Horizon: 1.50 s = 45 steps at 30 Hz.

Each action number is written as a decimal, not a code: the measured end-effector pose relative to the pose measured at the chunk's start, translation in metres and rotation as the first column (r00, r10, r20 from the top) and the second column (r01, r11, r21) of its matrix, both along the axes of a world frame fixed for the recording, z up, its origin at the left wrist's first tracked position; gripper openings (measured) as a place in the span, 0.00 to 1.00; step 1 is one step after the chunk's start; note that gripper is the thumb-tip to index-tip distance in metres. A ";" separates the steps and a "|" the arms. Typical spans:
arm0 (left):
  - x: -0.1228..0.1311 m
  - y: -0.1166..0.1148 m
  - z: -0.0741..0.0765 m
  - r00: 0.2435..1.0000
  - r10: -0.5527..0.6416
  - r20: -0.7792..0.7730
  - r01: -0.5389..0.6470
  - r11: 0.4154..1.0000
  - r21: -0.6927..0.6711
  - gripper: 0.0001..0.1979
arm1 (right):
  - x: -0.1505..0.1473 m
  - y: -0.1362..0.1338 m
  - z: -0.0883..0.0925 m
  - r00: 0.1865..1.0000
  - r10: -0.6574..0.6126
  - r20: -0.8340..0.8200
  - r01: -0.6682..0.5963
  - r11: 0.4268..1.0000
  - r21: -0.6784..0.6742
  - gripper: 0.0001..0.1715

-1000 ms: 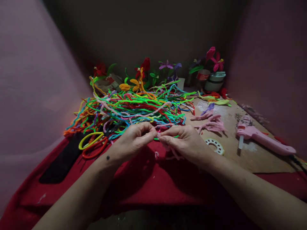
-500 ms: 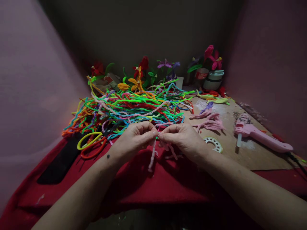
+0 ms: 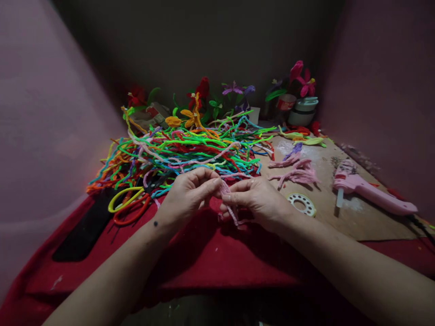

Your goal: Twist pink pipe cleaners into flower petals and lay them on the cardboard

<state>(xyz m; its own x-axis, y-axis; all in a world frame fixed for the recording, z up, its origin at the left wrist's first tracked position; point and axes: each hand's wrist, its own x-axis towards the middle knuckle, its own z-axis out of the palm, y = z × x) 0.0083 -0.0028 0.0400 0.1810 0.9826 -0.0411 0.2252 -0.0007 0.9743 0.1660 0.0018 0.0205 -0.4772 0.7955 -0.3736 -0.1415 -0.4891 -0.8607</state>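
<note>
Pinched between both sets of fingertips is a pink pipe-cleaner piece (image 3: 232, 213), made of several strands lying together. My left hand (image 3: 192, 190) is closed on its upper end with thumb and forefinger. Just below and to the right, my right hand (image 3: 260, 199) grips the same piece, thumb on top, and the lower ends stick out toward me. Right behind my hands lies a big heap of pipe cleaners (image 3: 190, 147) in many colours. More pink pipe-cleaner pieces (image 3: 299, 174) rest on the cardboard to the right.
A pink glue gun (image 3: 374, 192) lies on the cardboard (image 3: 353, 226), near a white ring with holes (image 3: 302, 205). On the left are yellow-and-red-handled scissors (image 3: 131, 206) and a flat black object (image 3: 83, 231). Pipe-cleaner flowers (image 3: 190, 115) and a lidded jar (image 3: 303, 112) stand behind.
The pink piece has turned: its strands now lie together between my hands and slant down to the right, where one strand hung toward me before. My right fingers have shifted lower along it.
</note>
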 end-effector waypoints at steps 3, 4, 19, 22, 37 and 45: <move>-0.002 0.003 -0.007 1.000 -0.020 0.015 0.021 0.996 -0.087 0.10 | 0.000 0.001 -0.001 1.000 -0.008 0.014 0.008 1.000 -0.001 0.03; -0.002 0.003 -0.009 1.000 -0.004 0.016 0.006 0.995 -0.097 0.10 | 0.000 0.001 -0.002 1.000 0.002 0.015 -0.002 1.000 0.005 0.03; 0.010 0.005 -0.013 0.993 0.106 0.045 -0.102 0.992 -0.076 0.11 | -0.003 0.002 -0.007 1.000 0.005 -0.029 -0.005 1.000 0.018 0.06; 0.008 0.007 -0.016 0.968 0.067 0.243 -0.007 0.970 -0.241 0.12 | 0.000 0.008 -0.009 0.980 -0.147 -0.131 0.155 0.986 0.058 0.07; 0.013 0.004 -0.033 0.928 -0.136 0.347 0.298 0.830 -0.471 0.09 | 0.001 0.011 -0.013 0.894 -0.351 -0.278 0.399 0.906 0.138 0.10; 0.011 -0.001 -0.023 0.968 -0.188 0.166 0.239 0.893 -0.381 0.12 | 0.004 0.017 -0.009 0.859 -0.398 -0.321 0.446 0.891 0.088 0.06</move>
<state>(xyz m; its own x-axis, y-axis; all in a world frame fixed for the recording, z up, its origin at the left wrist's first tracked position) 0.0191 -0.0034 0.0169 0.4135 0.8268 -0.3812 0.1430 0.3546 0.9240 0.1699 0.0192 0.0117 -0.1488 0.9805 -0.1286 -0.5557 -0.1904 -0.8093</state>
